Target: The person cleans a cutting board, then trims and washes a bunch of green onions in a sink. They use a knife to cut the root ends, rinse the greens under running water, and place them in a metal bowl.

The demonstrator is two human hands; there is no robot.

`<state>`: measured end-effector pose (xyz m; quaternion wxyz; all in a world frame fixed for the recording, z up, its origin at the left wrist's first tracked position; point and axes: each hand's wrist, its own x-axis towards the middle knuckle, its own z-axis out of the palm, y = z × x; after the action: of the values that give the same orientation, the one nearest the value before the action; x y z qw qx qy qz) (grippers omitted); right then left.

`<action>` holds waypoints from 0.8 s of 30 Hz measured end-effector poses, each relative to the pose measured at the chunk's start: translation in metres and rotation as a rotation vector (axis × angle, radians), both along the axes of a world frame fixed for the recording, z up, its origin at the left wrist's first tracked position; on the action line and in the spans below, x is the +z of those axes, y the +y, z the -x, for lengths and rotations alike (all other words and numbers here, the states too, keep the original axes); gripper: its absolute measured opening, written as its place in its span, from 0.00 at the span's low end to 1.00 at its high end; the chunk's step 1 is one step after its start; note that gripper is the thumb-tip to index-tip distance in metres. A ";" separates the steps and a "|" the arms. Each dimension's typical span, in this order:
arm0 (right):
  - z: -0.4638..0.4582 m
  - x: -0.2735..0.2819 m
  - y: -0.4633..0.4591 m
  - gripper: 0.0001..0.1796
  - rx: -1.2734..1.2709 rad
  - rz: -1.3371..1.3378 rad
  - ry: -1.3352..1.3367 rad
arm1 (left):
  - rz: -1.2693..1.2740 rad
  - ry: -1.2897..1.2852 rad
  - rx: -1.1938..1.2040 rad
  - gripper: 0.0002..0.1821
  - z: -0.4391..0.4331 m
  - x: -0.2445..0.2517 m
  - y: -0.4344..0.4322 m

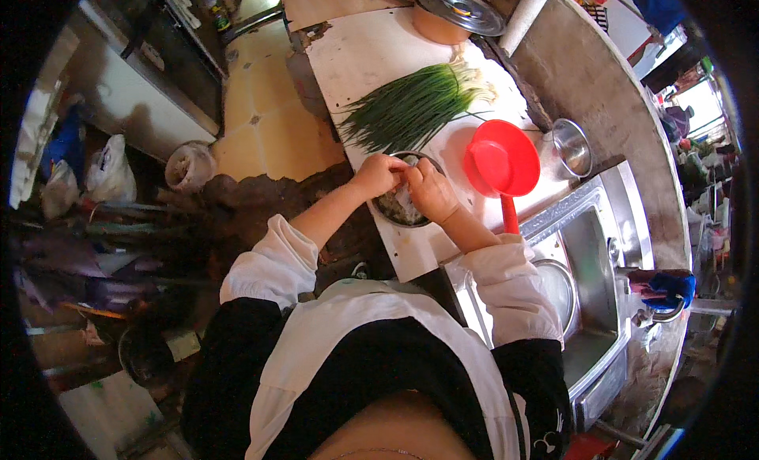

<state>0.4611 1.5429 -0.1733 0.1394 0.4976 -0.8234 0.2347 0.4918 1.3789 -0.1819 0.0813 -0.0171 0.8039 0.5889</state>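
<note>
My left hand (381, 175) and my right hand (431, 190) meet above a round metal bowl (409, 224) on the white counter board. Their fingertips pinch together on something small that I cannot make out. Pale and greenish bits lie in the bowl, partly hidden under my hands. Just beyond the bowl lies a large bunch of long green chives or thin scallions (415, 104), white ends pointing up and to the right. A red plastic ladle (504, 157) rests right of my right hand, its handle towards me.
A metal cup (570, 149) stands right of the ladle. The stainless steel sink (599, 294) with a faucet (649, 318) is at the right. An orange-brown pot (436, 24) with a metal lid (459, 10) stands at the counter's far end. Bags and a tub (190, 166) sit at the left.
</note>
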 end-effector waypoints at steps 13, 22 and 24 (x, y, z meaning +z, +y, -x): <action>0.003 0.000 0.011 0.05 -0.005 0.157 -0.078 | 0.167 0.180 -0.110 0.06 0.003 0.006 0.001; -0.004 -0.005 0.056 0.10 -0.182 0.265 -0.279 | 0.413 0.469 0.163 0.10 -0.023 0.000 -0.002; -0.002 -0.022 0.070 0.13 -0.445 0.309 -0.607 | 0.337 0.416 0.288 0.16 -0.038 -0.009 -0.022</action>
<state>0.4633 1.6124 -0.1957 0.0105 0.1883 -0.8697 0.4561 0.5302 1.3570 -0.1909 -0.1732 -0.0230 0.8790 0.4437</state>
